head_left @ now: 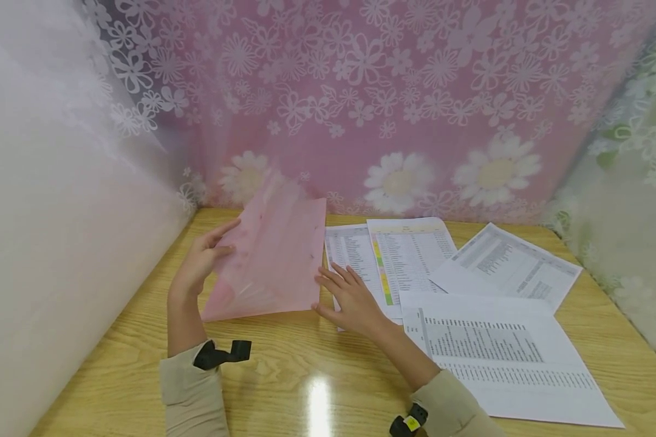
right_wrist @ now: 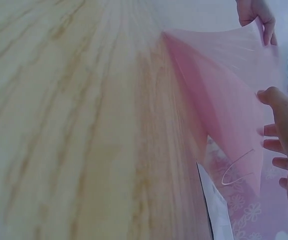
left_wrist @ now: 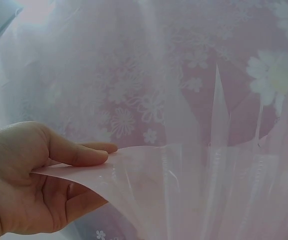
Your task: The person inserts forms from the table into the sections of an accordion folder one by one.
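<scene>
Pink translucent plastic folder (head_left: 287, 261): held over left part of yellowish wood-grain table (head_left: 273, 376) | left hand (head_left: 197, 261): folder's left edge pinched between thumb and fingers | right hand (head_left: 355, 303): fingers extended, nothing grasped, placed at folder's right edge, contact cannot be told | white printed paper sheets (head_left: 415, 261): spread to folder's right

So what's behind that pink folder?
Behind the pink folder, which the left hand grips, is a pink floral curtain; a daisy print shows beside the lifted cover. The folder hides part of the curtain's lower edge and the wooden tabletop, so anything there can't be seen.
</scene>
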`<state>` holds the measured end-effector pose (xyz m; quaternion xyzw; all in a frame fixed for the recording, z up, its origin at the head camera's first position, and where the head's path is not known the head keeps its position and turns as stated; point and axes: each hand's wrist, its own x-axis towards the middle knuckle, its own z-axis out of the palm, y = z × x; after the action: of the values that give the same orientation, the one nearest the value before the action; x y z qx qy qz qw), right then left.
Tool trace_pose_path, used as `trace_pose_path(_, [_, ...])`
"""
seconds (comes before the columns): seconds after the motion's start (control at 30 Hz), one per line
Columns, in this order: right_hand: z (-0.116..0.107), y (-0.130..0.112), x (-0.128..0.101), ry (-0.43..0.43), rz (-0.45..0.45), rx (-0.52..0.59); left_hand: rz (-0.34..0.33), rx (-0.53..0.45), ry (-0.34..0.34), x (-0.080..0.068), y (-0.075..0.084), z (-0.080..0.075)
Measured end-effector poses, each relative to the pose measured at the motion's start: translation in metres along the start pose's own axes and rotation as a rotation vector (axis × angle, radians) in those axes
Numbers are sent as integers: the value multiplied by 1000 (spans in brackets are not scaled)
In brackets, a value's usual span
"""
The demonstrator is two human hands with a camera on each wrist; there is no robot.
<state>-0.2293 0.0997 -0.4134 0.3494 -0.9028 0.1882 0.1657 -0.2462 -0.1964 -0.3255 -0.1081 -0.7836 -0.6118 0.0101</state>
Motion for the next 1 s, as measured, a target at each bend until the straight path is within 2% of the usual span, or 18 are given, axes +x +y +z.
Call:
trace_pose_path(0.27, [-7,-1,2,-10,-6,4,-16,-14,-18,1,-2,2])
trace_pose_path(0.43, [-20,3,4,-4,-2,9,-13,-18,-23,2,-2,1])
trace_pose_path(0.7, [-51,36,-8,17,14,30,-23,-22,-19,0,-2,0])
trace_pose_path(0.83, [-70,61,-25,-4,70,76,-26,-21,-19,0,-1,0])
trace_pose_path(1.0, [-90,94,-57,-58,247,138,-36,-17,-19,0,-1,-2])
